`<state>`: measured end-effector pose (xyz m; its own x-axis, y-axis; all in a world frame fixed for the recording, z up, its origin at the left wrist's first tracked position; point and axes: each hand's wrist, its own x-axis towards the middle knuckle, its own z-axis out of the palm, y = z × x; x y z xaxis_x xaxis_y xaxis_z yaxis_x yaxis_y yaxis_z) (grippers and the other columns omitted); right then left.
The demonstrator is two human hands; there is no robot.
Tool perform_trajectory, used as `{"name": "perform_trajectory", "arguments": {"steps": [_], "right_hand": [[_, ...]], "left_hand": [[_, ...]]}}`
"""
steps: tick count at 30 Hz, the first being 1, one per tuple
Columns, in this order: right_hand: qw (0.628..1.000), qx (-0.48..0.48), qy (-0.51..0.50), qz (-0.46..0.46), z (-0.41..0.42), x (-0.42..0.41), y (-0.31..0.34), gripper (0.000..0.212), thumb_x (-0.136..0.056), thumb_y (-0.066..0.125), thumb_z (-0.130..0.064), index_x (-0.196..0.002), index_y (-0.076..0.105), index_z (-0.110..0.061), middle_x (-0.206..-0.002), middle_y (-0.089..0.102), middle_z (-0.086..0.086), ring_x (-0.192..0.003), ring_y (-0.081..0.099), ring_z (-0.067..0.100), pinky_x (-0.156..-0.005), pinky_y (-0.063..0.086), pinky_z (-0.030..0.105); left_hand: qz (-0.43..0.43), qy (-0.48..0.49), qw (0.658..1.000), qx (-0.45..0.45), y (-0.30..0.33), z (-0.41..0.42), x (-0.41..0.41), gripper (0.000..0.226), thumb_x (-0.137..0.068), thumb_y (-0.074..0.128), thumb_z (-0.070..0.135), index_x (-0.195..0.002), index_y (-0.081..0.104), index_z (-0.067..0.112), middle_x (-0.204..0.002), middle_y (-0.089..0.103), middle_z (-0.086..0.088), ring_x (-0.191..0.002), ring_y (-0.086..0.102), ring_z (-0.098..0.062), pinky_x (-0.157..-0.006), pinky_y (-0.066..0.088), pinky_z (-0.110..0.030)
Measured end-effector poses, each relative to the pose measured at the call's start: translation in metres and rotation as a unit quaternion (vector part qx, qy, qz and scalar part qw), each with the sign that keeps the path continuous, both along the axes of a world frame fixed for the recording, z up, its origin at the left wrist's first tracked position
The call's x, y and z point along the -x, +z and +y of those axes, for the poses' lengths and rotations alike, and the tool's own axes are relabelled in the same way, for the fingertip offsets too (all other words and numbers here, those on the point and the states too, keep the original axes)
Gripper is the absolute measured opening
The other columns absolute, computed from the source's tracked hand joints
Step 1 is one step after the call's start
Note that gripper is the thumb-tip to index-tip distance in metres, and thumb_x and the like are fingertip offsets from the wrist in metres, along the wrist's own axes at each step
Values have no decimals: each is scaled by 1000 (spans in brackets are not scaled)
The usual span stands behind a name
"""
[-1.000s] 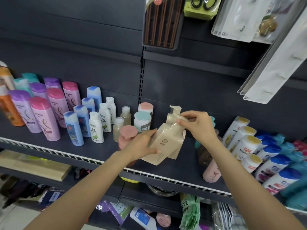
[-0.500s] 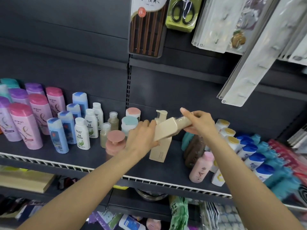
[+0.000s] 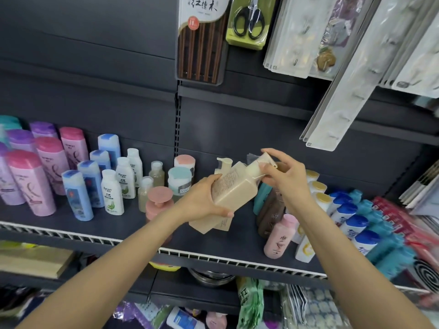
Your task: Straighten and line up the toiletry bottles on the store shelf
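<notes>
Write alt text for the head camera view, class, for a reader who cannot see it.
Two bare hands hold a beige pump bottle tilted above a dark store shelf: the left hand grips its body, the right hand grips its pump top. Pink, purple, blue and white toiletry bottles stand in rows on both sides.

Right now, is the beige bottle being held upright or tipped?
Tipped: the beige bottle slants, pump end up-right in the right hand, base in the left hand.

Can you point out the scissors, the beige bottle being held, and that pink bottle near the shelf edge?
scissors [image 3: 249, 19], head view, black handles.
beige bottle [image 3: 234, 188], head view, side of its body.
pink bottle [image 3: 280, 237], head view, front label.
</notes>
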<state>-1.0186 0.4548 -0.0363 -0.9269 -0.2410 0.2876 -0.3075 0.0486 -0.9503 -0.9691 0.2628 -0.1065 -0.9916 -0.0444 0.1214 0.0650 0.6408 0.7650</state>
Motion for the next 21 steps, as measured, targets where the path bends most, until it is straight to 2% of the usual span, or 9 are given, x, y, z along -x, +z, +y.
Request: {"name": "perform_trajectory", "arguments": {"steps": [2,6,9,12,15,18,21], "right_hand": [[999,-17,39,7,8,0,-3,36,-86,61,1,-108,66,-27,-102,67,12,-89,64,16,-77,57,28],[991,-84,100,31,25,1,-5,50,-84,64,4,-125,58,-24,-112,65,5,-92,63,6,-76,51,16],[984,-88,158,9,35,9,-5,61,-84,61,7,-135,49,-25,-123,62,-4,-110,61,11,-94,49,24],[972,1,223,-73,40,14,-4,62,-89,47,12,-140,43,-23,-135,54,-5,-122,54,13,-103,44,31],[968,-2,246,-46,39,20,-5,52,-91,52,3,-137,46,-21,-133,55,-6,-122,54,9,-101,45,29],[972,14,234,-22,34,28,-5,34,-88,60,-3,-118,59,-19,-120,63,-3,-114,57,14,-98,45,34],[959,3,279,-42,28,32,-5,41,-89,59,-4,-125,56,-24,-126,61,-1,-119,56,16,-101,45,34]], "left_hand": [[34,29,999,20,-2,4,0,103,-51,89,38,-136,35,20,-123,49,3,-111,48,-14,-97,42,-32],[108,93,987,76,-9,15,-4,98,-50,88,39,-132,35,24,-119,46,4,-110,42,-15,-92,41,-33],[126,129,980,89,-9,15,-6,99,-50,87,39,-133,35,26,-120,45,3,-112,40,-16,-92,40,-33],[112,118,985,60,-2,16,-9,96,-50,88,39,-131,39,24,-116,48,6,-107,43,-13,-87,38,-28],[76,102,992,-1,3,20,-16,91,-52,90,35,-129,42,22,-113,49,11,-104,47,-8,-83,36,-21],[23,81,995,-53,-3,25,-23,88,-55,90,32,-128,42,27,-115,52,14,-106,52,-8,-86,41,-22],[-21,84,991,-104,-9,27,-30,90,-51,91,33,-127,43,31,-119,55,13,-111,52,-7,-89,42,-21]]}}
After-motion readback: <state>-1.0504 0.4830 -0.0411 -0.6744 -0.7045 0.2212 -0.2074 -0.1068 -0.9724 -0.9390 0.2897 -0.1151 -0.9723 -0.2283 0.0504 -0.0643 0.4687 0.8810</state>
